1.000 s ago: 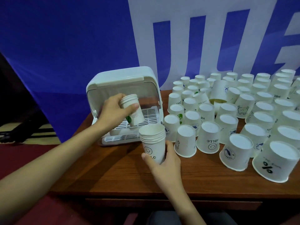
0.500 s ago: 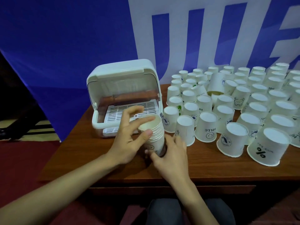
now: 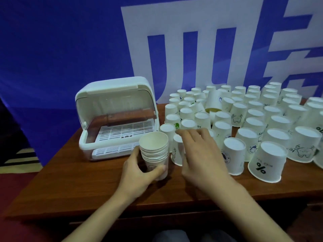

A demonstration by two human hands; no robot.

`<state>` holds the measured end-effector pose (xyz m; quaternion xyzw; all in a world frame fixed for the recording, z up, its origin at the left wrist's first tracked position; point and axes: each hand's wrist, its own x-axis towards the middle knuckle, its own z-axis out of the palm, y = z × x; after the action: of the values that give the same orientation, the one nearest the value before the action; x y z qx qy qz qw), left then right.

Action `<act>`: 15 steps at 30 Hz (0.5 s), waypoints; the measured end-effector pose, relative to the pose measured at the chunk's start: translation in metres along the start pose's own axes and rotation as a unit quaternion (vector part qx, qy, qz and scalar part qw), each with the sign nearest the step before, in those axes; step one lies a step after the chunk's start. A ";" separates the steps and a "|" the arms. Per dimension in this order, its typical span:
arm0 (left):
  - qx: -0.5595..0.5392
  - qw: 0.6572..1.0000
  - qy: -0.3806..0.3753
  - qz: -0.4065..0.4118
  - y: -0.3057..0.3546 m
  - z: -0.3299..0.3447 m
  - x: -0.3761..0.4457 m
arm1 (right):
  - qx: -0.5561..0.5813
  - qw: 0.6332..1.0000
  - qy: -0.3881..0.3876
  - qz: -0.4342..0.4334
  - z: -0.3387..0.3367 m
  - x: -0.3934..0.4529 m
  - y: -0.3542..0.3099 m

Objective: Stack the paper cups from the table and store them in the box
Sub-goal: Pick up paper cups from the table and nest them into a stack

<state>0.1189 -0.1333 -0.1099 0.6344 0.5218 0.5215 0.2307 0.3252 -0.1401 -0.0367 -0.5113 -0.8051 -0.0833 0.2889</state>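
Stack of paper cups [image 3: 154, 154] stands upright, mouths up, on wooden table [image 3: 70, 186], just in front of white box [image 3: 117, 117] at its right front corner. Left hand [image 3: 138, 173] grips stack low, thumb and fingers curled round the bottom cup. Right hand [image 3: 201, 158] hovers palm down, fingers spread and loosely extended over nearest upside-down cup [image 3: 177, 151], holding nothing; contact with it unclear. Box lid is up, slatted tray exposed, front open. Field of inverted cups [image 3: 262, 128] crowds right half of table to its right edge. Bare wood along near edge and left of box. Blue banner [image 3: 52, 49] behind.
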 end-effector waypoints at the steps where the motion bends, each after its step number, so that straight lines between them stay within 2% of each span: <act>1: 0.002 1.000 0.000 -0.001 0.001 0.000 -0.001 | -0.043 0.997 -0.062 -0.016 -0.004 0.013 0.002; 3: 0.004 1.000 -0.001 -0.003 0.001 -0.001 -0.003 | -0.144 0.977 -0.148 -0.046 -0.009 0.033 0.004; 5: 0.004 1.000 0.000 -0.006 0.000 -0.003 -0.002 | -0.208 0.960 -0.171 -0.073 -0.009 0.043 0.006; 9: 0.012 1.000 0.007 -0.011 -0.002 -0.004 -0.002 | -0.267 0.948 -0.145 -0.098 -0.008 0.045 0.017; 12: 0.007 1.000 0.008 -0.017 -0.004 -0.004 -0.004 | -0.252 0.957 -0.109 -0.099 -0.021 0.038 0.030; 15: 0.010 1.000 0.003 -0.023 -0.004 -0.004 -0.002 | -0.202 0.978 -0.035 -0.033 -0.052 0.029 0.041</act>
<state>0.1141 -0.1350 -0.1125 0.6229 0.5422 0.5127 0.2346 0.3718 -0.1208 0.0149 -0.5348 -0.7976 -0.2363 0.1485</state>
